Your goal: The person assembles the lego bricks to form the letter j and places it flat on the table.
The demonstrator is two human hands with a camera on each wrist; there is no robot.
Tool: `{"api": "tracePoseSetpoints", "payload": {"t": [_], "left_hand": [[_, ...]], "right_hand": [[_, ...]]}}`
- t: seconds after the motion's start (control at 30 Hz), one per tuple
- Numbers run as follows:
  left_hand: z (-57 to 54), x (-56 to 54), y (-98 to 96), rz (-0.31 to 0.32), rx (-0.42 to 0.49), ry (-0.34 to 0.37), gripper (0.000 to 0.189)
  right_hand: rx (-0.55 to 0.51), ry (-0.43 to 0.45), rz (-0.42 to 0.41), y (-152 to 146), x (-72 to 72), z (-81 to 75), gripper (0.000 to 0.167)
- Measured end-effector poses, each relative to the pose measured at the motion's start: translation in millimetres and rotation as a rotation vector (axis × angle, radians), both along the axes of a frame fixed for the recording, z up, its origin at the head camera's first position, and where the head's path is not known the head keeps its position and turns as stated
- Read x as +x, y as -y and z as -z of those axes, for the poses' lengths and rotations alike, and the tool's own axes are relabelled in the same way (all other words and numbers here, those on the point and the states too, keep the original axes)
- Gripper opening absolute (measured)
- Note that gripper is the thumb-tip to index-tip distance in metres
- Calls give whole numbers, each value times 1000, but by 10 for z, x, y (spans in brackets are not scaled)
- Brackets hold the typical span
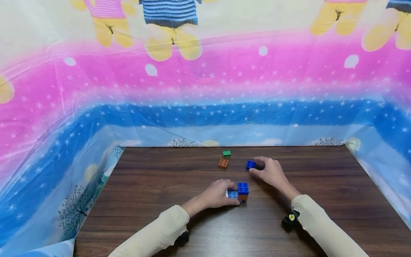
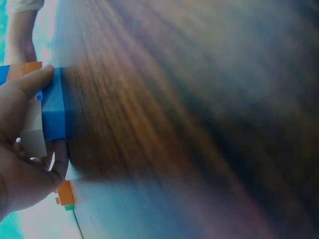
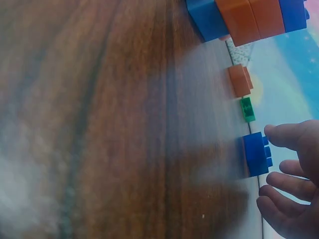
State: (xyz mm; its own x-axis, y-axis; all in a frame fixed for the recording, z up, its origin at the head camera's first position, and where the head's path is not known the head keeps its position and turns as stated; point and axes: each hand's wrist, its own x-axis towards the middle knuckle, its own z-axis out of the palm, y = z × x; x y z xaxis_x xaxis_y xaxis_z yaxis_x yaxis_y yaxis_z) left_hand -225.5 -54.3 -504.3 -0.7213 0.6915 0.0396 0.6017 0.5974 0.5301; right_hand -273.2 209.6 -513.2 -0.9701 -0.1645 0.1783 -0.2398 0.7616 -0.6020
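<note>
My left hand [image 1: 218,193] pinches a small build of toy building bricks, with the thumb on the near side and fingers on the far side. In that build a light blue brick [image 2: 54,107] forms the bottom, a whitish brick [image 2: 33,132] sits on it, and an orange section [image 3: 244,20] rises alongside, capped by a dark blue brick [image 1: 243,187]. My right hand [image 1: 269,172] reaches around a loose dark blue brick [image 3: 255,154] on the table, thumb and fingers spread. The right wrist view shows a gap between its fingertips and that brick.
An orange brick [image 1: 223,163] and a small green brick [image 1: 226,153] lie farther back on the brown wooden table [image 1: 167,164]. A patterned cloth [image 1: 205,114] hangs along the table's back and sides. A dark wrist camera [image 1: 288,223] is strapped below the right sleeve.
</note>
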Motion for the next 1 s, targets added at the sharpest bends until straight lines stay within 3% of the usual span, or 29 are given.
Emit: {"api": "tracePoseSetpoints", "payload": {"t": [0.3,1.0], "left_hand": [[0,3,-6,4,1,3,40],[1,-7,-2,9,5,9,40]], "right_hand": [[5,39,5,11,-71,42,57],[73,29,1,49,-119,75,55]]}}
